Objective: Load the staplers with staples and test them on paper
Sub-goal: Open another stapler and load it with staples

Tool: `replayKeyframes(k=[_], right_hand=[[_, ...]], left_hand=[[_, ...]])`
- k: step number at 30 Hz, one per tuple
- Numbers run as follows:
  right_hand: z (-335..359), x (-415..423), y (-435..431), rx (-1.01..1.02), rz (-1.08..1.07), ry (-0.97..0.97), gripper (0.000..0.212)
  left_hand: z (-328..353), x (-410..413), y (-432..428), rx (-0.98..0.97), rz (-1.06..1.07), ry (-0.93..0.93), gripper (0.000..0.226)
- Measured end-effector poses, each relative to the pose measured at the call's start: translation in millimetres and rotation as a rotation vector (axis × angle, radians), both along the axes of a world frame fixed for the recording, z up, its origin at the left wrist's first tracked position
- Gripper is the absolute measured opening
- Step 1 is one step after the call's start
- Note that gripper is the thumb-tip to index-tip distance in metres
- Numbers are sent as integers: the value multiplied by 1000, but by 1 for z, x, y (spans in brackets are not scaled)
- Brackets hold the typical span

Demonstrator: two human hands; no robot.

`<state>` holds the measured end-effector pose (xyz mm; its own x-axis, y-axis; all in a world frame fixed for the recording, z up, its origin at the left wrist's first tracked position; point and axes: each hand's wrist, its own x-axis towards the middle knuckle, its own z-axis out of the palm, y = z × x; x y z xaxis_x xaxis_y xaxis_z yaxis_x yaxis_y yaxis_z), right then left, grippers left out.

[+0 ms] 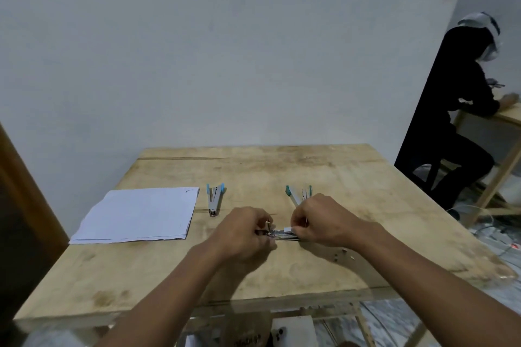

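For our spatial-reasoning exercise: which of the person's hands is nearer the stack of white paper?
Left. The left hand sits just right of the paper; the right hand is farther right.

Soft, even indoor light, on the dim side, covers your wooden table (pixel 282 166) and gives the wall (pixel 225 51) behind it a cool grey-blue cast. Your forearms throw only faint, diffuse shadows toward the table's near edge. The paper stack (pixel 138 214) by the left edge is the brightest patch, with no glare. Motion blur smears your left hand (pixel 242 231) and right hand (pixel 324 222), and the stapler (pixel 282 234) gripped between them reads as a streak. Wide-angle distortion bows the table's edges and tilts the door frame (pixel 17 177) at far left, which sinks into darkness. The table's near right corner dissolves into a ghosted smear.
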<state>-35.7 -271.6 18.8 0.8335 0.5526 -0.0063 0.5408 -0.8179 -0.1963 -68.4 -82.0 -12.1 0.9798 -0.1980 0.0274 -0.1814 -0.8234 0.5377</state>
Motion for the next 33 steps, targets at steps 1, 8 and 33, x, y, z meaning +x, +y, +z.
replayKeyframes(k=[1,8,33], right_hand=[[0,0,2,-14,6,0,19],[-1,0,9,-26,-1,25,20],[1,9,-21,19,-90,56,36]], left_hand=[[-5,0,-1,6,14,-31,23],[-17,-1,-2,-82,63,-104,11],[-22,1,0,-202,109,-62,7]])
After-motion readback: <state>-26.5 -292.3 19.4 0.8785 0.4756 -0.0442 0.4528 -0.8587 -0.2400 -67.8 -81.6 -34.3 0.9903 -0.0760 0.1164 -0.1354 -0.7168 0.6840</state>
